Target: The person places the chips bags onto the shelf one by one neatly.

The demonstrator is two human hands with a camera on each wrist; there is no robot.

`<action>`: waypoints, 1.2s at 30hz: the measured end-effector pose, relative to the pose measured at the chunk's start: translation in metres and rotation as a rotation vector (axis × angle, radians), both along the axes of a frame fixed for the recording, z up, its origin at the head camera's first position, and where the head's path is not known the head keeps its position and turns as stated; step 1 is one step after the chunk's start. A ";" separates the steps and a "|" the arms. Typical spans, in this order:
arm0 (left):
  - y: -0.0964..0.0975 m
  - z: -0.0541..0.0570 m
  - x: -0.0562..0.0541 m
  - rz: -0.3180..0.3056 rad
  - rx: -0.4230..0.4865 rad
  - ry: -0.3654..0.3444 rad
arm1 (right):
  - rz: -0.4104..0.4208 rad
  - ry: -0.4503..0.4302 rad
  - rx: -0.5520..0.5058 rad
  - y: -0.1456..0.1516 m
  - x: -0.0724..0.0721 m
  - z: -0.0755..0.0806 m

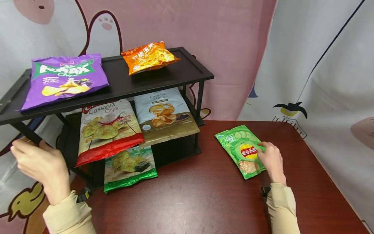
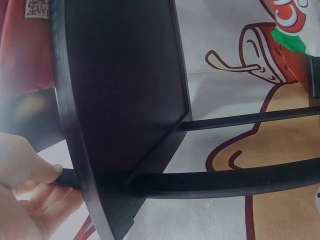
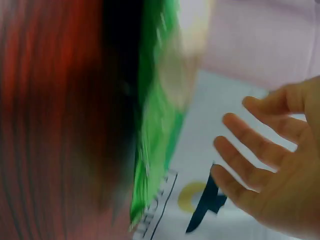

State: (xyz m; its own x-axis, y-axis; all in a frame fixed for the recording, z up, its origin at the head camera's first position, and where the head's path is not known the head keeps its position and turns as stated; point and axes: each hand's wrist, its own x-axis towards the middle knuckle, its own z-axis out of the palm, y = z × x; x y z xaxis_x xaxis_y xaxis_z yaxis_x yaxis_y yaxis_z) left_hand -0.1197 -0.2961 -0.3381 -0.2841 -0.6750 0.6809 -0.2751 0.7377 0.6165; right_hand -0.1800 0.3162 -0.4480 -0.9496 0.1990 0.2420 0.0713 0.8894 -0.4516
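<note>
On the left, my left hand [image 1: 43,164] holds a black post of the two-tier shelf [image 1: 117,92], thumb and fingers around the bar [image 2: 70,178] in the left wrist view. My right hand [image 1: 271,159] is over the right edge of a green Lay's chip bag [image 1: 238,151], which lies on the table. Seen from the right wrist, this hand [image 3: 280,155] has its fingers spread and loosely bent, with a gap between them and the green bag [image 3: 160,125].
The shelf's top bears a purple chip bag [image 1: 67,78] and an orange snack bag [image 1: 149,58]. Below are a red-and-cream cassava chip bag [image 1: 109,128], a blue-and-gold one [image 1: 165,113] and a green-edged one [image 1: 130,167]. A brown table [image 1: 181,201] extends to the right.
</note>
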 end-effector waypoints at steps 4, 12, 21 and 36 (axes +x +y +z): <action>-0.001 0.000 0.000 -0.002 0.010 -0.008 | 0.133 -0.132 0.108 -0.020 -0.006 -0.009; -0.001 0.001 0.001 -0.001 0.022 -0.019 | 0.183 -0.398 0.258 -0.051 -0.008 -0.018; -0.002 0.000 0.001 -0.006 0.026 -0.016 | 0.317 -0.315 0.234 -0.046 -0.014 -0.012; -0.003 0.000 0.001 -0.017 0.031 0.002 | 0.265 -0.162 0.292 -0.035 -0.014 -0.016</action>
